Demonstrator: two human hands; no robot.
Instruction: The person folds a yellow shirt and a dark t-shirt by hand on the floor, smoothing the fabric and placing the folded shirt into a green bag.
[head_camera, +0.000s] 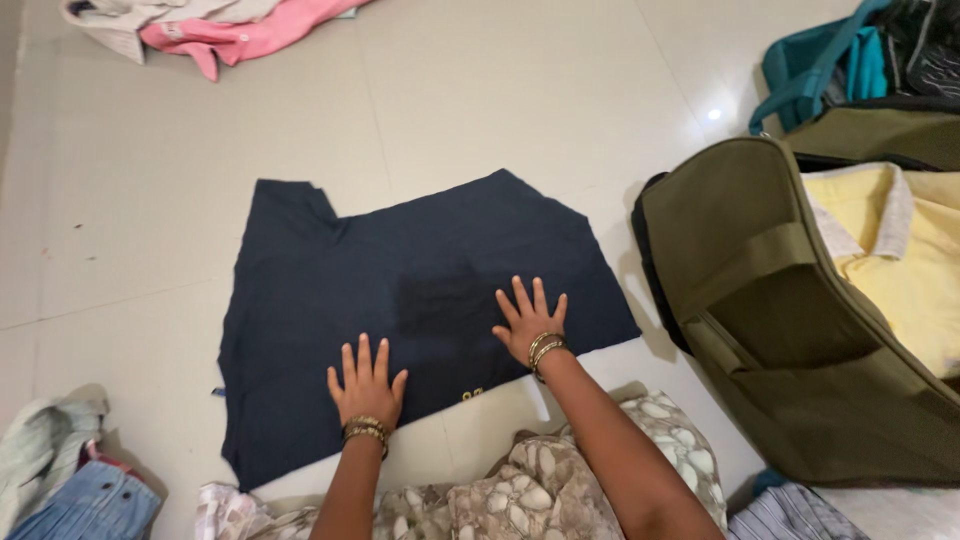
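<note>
Free room and obstacles, clock directions taken from the navy shirt (400, 300). Bare floor (520, 100) runs open from 9 through 12 to 1 o'clock. At 11, well apart, a pink garment (240, 35) lies at the far edge. At 3, just beside the shirt's corner, an olive suitcase (800, 330) blocks passage; a teal bag (820, 70) stands behind it at 2. At 7, a denim heap (85, 505) narrows the near left corner.
</note>
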